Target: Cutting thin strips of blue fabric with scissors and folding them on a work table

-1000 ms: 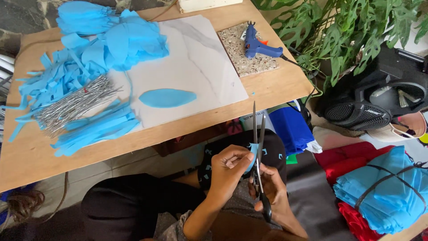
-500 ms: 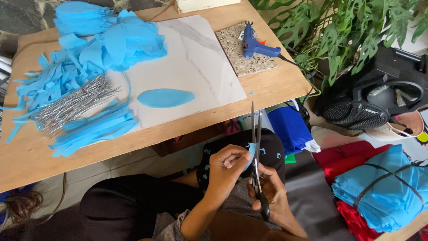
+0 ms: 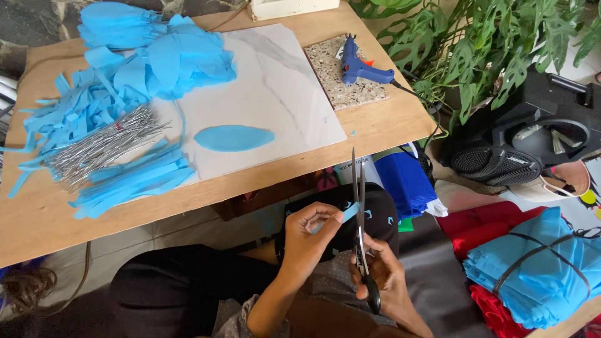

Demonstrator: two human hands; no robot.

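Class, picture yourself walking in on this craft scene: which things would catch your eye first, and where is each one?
At the bottom centre, the right hand holds long steel scissors against a small strip of blue paper pinched by the left hand. On the wooden table's left side lies a heap of blue paper cuttings around a bundle of thin silver wires. A blue glue gun rests on a speckled tile at top right.

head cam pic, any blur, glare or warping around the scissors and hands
Head view: even daylight, soft shadows, no harsh glare; mild sheen on the marble board. The scissors, left hand and right hand look fairly sharp, little motion blur. The table edge bows slightly, suggesting wide-lens distortion.
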